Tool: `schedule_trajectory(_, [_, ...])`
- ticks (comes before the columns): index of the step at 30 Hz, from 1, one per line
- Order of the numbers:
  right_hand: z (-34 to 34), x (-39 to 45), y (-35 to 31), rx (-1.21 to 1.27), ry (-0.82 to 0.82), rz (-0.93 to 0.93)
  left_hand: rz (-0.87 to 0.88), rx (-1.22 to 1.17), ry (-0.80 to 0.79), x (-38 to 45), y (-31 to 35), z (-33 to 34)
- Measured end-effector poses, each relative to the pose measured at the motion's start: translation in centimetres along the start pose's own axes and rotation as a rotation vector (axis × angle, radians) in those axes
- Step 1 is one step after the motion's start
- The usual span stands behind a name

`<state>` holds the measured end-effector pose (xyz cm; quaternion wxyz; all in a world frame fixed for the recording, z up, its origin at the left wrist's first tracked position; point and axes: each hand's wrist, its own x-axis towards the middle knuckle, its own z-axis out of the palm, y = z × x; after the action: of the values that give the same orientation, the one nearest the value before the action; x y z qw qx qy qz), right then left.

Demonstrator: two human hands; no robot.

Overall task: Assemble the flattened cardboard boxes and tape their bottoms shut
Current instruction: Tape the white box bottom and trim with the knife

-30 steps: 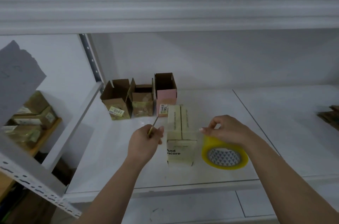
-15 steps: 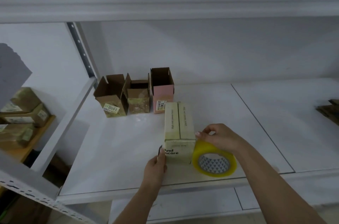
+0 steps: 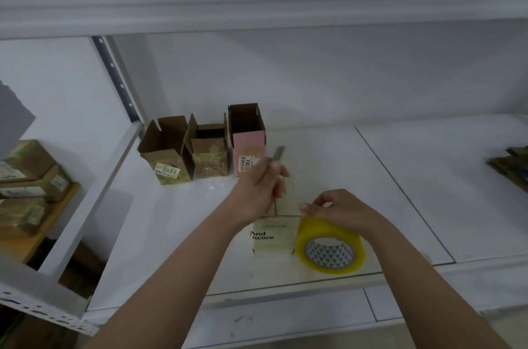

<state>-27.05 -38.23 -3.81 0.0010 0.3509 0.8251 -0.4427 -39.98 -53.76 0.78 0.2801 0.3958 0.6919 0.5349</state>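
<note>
Here, far left, taped parcels [image 3: 25,174] stacked on a wooden shelf [image 3: 43,222] outside the white rack. On the white surface [image 3: 171,234], back left, three opened cardboard boxes in a row, touching or nearly so: brown box with a 0091 label [image 3: 165,157], a shorter brown box [image 3: 210,158], then a taller pink box [image 3: 248,148], all open tops up.

Left hand [image 3: 258,191] reaches over the cream box [image 3: 275,231], fingers curled round a thin blade-like tool [image 3: 278,154]; blurred, tip pokes up past the knuckles toward the pink box. Left grip closed on that tool, sitting above the cream box's top seam, hiding its far end.

Cream box stands near the front edge of the surface, flaps folded closed on top, print "And ...ncare" on the near face.

Just right of it, touching its side, a yellow tape roll [image 3: 331,248] stands tilted on edge. Right hand [image 3: 340,208] rests on top of the roll, fingers curled, fingertips pinching at the corner of the cream box; tape strip itself too faint to tell.

Far right edge, flat brown cardboard [image 3: 511,168] stacked on the surface, well apart.
</note>
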Motion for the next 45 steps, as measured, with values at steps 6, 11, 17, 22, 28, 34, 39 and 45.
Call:
schedule_trajectory(6, [-0.9,-0.4,0.7,0.157,-0.08,0.012,-0.103,0.119,-0.127,1.3,-1.2,2.7])
schedule_trajectory(11, [-1.7,-1.3,1.9,0.301,-0.221,-0.031,-0.081,0.176,-0.098,1.4,-1.5,2.9])
schedule_trajectory(17, [-1.3,-0.1,2.4,-0.037,-0.083,-0.07,-0.079,0.206,-0.096,1.0,-1.6,2.8])
schedule_trajectory(22, [-2.1,-1.5,2.6,0.14,-0.155,-0.106,-0.142,0.375,-0.275,0.9,0.0,2.3])
schedule_trajectory(28, [-2.8,-1.9,2.2,0.086,-0.082,-0.09,-0.258,0.693,-0.485,1.1,3.5,2.9])
schedule_trajectory(34, [-3.0,-2.6,0.9,-0.246,0.068,-0.055,-0.371,0.977,-0.527,2.6,3.6,5.1])
schedule_trajectory(39, [-2.9,-3.1,0.5,-0.271,0.085,-0.055,-0.268,1.279,-0.541,2.9,3.0,6.2])
schedule_trajectory(45, [-3.3,-3.2,3.9,-0.087,0.089,0.03,-0.344,0.591,-0.473,1.9,2.9,2.8])
